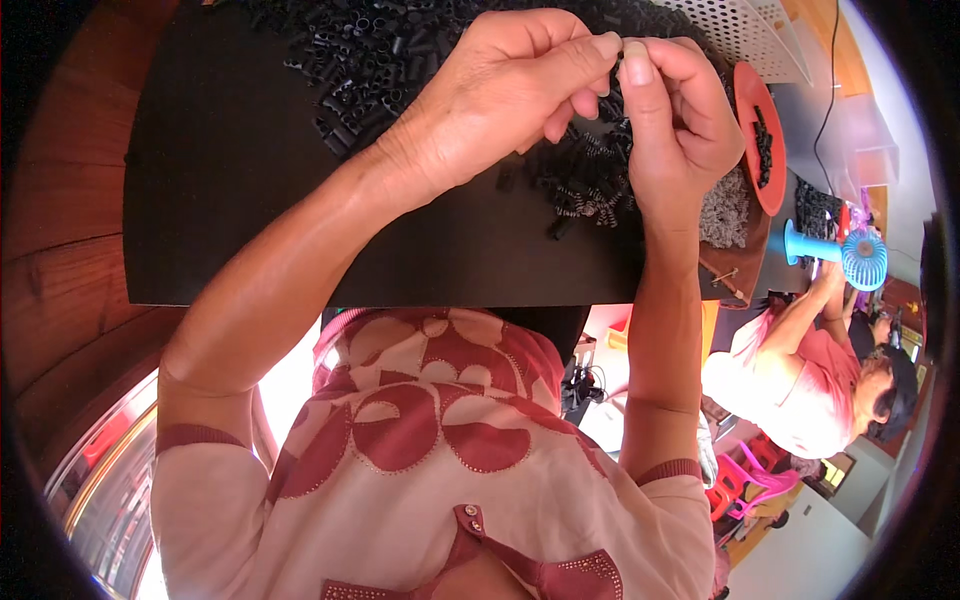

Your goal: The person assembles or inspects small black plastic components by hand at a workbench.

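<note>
My left hand [515, 85] and my right hand [685, 115] meet above the far part of a black table [450, 250]. Thumb and fingers of each are pinched together, the tips almost touching. Whatever sits between them is too small and covered to make out. Beneath and behind them spreads a large heap of small black tube-like plastic pieces [350, 60]. Closer to my right wrist, a cluster of black pieces with coil springs [595, 190] lies on the table. Right of that wrist is a pile of small silvery-grey parts [727, 212].
An orange-red plate [748, 95] holding several black pieces stands at the right. Behind it rises a white perforated basket [750, 35]. Further right are a blue fan [863, 258] and another person [800, 380] sitting at work. Wooden boards [70, 200] border the left side.
</note>
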### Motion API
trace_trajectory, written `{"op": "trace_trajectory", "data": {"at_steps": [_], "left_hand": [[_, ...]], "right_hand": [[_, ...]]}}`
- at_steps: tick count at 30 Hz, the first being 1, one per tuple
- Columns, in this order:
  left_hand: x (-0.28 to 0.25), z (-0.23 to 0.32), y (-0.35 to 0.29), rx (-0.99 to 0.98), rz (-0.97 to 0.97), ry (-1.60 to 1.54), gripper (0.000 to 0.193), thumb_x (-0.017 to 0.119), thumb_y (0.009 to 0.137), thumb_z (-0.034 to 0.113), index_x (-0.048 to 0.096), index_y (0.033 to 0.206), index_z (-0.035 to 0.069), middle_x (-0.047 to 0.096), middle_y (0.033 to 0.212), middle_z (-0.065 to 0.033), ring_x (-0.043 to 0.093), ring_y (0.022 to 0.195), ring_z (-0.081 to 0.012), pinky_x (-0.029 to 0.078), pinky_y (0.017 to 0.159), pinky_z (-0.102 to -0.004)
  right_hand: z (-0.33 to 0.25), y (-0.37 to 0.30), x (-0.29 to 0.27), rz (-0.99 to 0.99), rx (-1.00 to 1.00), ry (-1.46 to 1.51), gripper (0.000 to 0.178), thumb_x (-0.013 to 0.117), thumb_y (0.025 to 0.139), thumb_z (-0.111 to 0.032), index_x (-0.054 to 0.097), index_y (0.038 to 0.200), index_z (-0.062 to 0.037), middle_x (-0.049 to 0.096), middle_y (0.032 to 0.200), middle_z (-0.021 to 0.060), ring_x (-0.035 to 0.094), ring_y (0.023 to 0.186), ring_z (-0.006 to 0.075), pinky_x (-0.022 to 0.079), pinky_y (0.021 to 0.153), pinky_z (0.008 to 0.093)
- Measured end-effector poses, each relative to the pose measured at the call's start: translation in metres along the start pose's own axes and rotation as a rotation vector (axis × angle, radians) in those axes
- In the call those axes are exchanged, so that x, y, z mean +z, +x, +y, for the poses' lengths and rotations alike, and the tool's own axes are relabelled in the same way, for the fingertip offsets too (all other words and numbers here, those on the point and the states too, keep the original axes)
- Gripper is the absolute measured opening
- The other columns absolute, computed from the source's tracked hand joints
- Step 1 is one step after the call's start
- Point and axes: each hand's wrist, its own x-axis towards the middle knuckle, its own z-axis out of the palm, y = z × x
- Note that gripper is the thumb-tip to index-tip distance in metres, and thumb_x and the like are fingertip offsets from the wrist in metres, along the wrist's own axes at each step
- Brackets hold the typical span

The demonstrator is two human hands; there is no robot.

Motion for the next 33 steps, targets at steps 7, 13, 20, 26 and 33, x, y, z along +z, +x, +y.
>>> {"op": "trace_trajectory", "data": {"at_steps": [7, 13, 20, 26, 33], "left_hand": [[0.002, 0.0, 0.001, -0.004, -0.008, 0.017, 0.031, 0.055, 0.107, 0.031, 0.067, 0.093, 0.006, 0.065, 0.079, 0.0002, 0.053, 0.058, -0.0043, 0.036, 0.045, -0.0191], [0.002, 0.001, 0.001, -0.015, -0.027, 0.036, 0.031, 0.056, 0.107, 0.032, 0.067, 0.092, 0.006, 0.064, 0.078, 0.0008, 0.053, 0.059, -0.0038, 0.037, 0.046, -0.019], [0.001, -0.002, 0.002, -0.07, -0.076, -0.024, 0.034, 0.054, 0.109, 0.033, 0.063, 0.088, 0.007, 0.061, 0.076, 0.003, 0.052, 0.059, -0.0035, 0.04, 0.049, -0.0185], [0.0, -0.002, 0.003, -0.068, -0.079, -0.036, 0.035, 0.055, 0.109, 0.034, 0.062, 0.087, 0.007, 0.061, 0.076, 0.0029, 0.052, 0.059, -0.0035, 0.04, 0.049, -0.0184], [-0.001, -0.003, 0.007, -0.057, -0.064, -0.074, 0.032, 0.055, 0.109, 0.031, 0.061, 0.088, 0.007, 0.062, 0.077, 0.0024, 0.051, 0.058, -0.0028, 0.039, 0.048, -0.0173]], "right_hand": [[-0.001, -0.001, 0.001, 0.002, -0.005, 0.072, 0.011, 0.065, 0.097, 0.007, 0.067, 0.107, 0.0043, 0.063, 0.093, 0.0011, 0.055, 0.08, 0.0048, 0.044, 0.071, 0.0183], [0.001, -0.002, 0.001, 0.019, -0.016, 0.047, 0.011, 0.065, 0.097, 0.006, 0.068, 0.108, 0.0038, 0.063, 0.093, 0.0009, 0.054, 0.079, 0.0044, 0.043, 0.069, 0.0181], [0.012, -0.007, -0.004, 0.043, 0.042, 0.016, 0.01, 0.064, 0.099, 0.001, 0.068, 0.108, 0.0031, 0.063, 0.091, -0.0008, 0.051, 0.074, 0.0038, 0.04, 0.065, 0.0176], [0.013, -0.008, -0.004, 0.048, 0.027, 0.019, 0.009, 0.065, 0.099, 0.001, 0.068, 0.108, 0.0027, 0.063, 0.092, -0.0006, 0.052, 0.075, 0.0039, 0.041, 0.066, 0.0177], [0.012, -0.006, -0.004, 0.011, 0.02, 0.054, 0.01, 0.065, 0.099, 0.001, 0.068, 0.108, 0.0028, 0.065, 0.095, 0.0002, 0.057, 0.084, 0.0054, 0.045, 0.075, 0.0184]]}}
